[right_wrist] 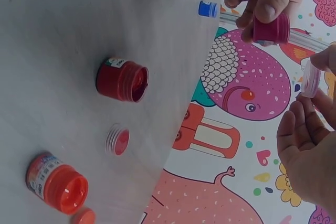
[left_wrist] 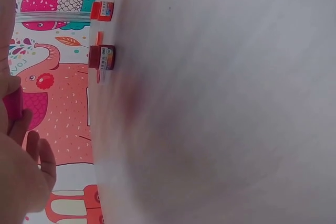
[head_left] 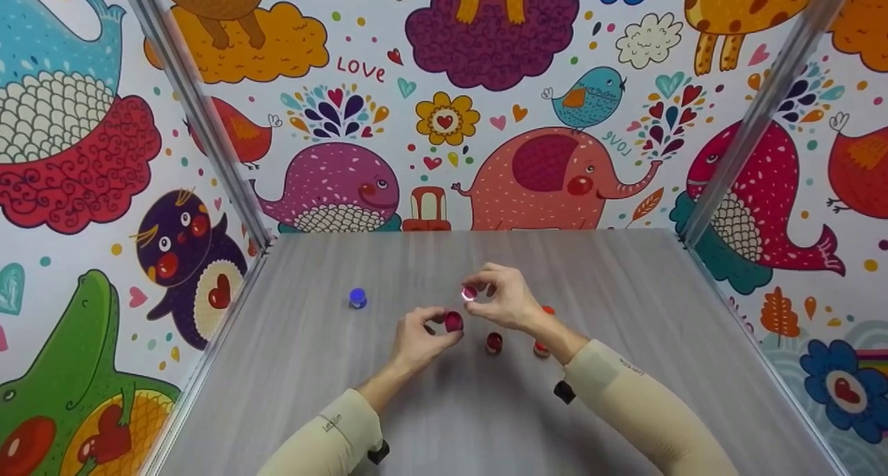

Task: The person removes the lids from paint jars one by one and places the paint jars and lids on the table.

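My left hand [head_left: 418, 341] pinches a small magenta paint jar [head_left: 453, 321] between thumb and fingers, held above the table. Just up and to the right of it, my right hand [head_left: 506, 299] pinches a clear plastic threaded lid [right_wrist: 311, 78] by its edge. Jar and lid are apart. On the table near my right forearm stand an open dark red paint jar [right_wrist: 122, 80] and an open orange paint jar [right_wrist: 58, 182]. A clear lid with red inside [right_wrist: 117, 139] lies between these two. Beside the orange jar is an orange lid [right_wrist: 84, 216], partly cut off in the right wrist view.
A blue paint jar [head_left: 357, 298] stands alone to the left on the grey table [head_left: 312, 365]. Patterned panels with cartoon animals enclose the table at the back and sides, with metal posts [head_left: 728, 122] at the corners.
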A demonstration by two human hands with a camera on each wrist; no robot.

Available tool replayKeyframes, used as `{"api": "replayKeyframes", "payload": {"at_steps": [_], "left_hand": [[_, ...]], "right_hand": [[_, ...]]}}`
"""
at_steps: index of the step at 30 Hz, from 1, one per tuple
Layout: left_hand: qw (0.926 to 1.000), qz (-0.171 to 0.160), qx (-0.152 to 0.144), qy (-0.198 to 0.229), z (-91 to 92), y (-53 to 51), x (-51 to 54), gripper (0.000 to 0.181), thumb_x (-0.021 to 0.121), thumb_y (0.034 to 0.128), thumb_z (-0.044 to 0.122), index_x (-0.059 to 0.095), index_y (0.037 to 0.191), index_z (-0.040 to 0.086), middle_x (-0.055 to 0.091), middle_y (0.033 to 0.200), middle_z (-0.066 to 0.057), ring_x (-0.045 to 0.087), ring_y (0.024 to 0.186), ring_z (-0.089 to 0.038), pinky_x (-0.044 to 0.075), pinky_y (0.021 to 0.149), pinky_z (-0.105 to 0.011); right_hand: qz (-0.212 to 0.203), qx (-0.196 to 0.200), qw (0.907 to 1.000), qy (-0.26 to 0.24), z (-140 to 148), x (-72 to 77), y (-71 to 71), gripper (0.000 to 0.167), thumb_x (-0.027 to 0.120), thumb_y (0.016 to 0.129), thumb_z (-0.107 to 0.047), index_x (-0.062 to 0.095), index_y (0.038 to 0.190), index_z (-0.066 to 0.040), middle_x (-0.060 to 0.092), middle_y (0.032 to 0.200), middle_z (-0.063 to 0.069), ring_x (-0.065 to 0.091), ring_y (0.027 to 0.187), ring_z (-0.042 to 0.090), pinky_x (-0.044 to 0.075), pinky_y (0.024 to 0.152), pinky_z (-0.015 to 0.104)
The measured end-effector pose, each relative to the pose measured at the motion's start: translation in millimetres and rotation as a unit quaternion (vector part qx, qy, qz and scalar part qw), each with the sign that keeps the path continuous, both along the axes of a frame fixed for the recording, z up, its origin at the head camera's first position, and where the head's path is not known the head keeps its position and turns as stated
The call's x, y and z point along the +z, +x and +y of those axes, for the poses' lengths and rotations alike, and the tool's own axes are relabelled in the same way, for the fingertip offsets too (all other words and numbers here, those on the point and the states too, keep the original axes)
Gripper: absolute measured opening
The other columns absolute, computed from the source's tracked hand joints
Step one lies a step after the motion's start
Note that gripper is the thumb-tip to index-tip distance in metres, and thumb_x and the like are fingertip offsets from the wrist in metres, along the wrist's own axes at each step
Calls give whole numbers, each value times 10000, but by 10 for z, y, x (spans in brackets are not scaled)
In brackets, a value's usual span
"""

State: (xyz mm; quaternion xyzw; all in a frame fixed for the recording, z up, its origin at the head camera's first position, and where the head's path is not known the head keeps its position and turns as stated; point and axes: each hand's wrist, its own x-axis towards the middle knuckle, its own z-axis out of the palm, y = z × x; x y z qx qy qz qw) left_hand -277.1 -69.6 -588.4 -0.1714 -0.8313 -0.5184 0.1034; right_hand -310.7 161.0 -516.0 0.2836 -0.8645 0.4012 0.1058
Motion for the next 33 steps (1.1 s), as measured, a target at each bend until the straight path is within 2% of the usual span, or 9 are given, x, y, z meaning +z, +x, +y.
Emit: {"api": "replayKeyframes", "payload": {"at_steps": [3,5,7,12,17,22,27,29,33], "left_hand": [[9999,-73,-78,-104,-13,-8,-14,205,954,886,252,868,1060,187,842,1054,-16,717,997,-132,604,830,-261],[9997,-141,-117,-138,-19,-16,-13,203,951,892,257,867,1063,187,844,1065,-20,726,1015,-158,607,829,-259],[9997,-184,-153,-112,-19,-34,-23,212,955,884,250,870,1066,181,846,1072,-30,730,1026,-177,607,813,-239],[9997,-133,-167,-84,-13,-86,-73,227,960,872,222,871,1067,147,842,1074,-70,711,1021,-176,608,766,-207],[9996,-120,-11,-241,-7,-93,-97,236,962,872,214,869,1075,138,823,1062,-67,703,1024,-242,599,785,-215],[9991,-8,119,-395,7,-106,-108,248,964,862,208,869,1076,127,818,1036,-65,732,1033,-372,598,847,-318],[9984,78,89,-556,18,-130,-152,237,963,866,200,865,1071,131,820,1020,-49,756,1012,-343,630,917,-506],[9981,116,88,-601,19,-137,-175,239,968,863,196,864,1067,127,819,1016,-47,763,1002,-327,635,909,-497],[9972,142,137,-720,21,-145,-213,254,979,849,199,862,1058,117,815,1008,-49,766,982,-305,607,864,-351]], "right_hand": [[-70,-25,10000,51,3,0,-36,269,875,887,-128,861,1155,-110,770,1026,70,739,990,325,641,842,444],[-95,-50,9999,116,2,6,-67,261,875,898,-143,859,1156,-107,770,1028,78,732,991,320,647,853,485],[-107,-101,9997,195,-2,6,-100,257,885,907,-146,858,1158,-96,767,1026,86,729,989,323,642,843,452],[-126,-270,9988,391,-21,-10,-160,258,916,915,-179,860,1156,-104,763,1022,61,690,960,193,569,824,284],[-159,-299,9976,607,-32,-54,-211,257,920,930,-233,862,1148,-110,769,1026,56,696,969,202,567,836,296],[-308,-357,9960,760,-50,-113,-256,266,920,938,-237,862,1159,-101,778,1059,69,738,1027,295,596,878,370],[-566,-480,9929,924,-60,-203,-301,250,914,949,-259,859,1153,-125,780,1101,64,738,1071,307,620,920,439],[-625,-521,9915,1019,-65,-240,-323,234,914,949,-266,858,1136,-136,784,1103,59,739,1068,299,623,924,451],[-746,-603,9873,1265,-67,-306,-371,222,921,944,-271,858,1118,-147,791,1084,52,739,1035,286,618,887,438]]}}
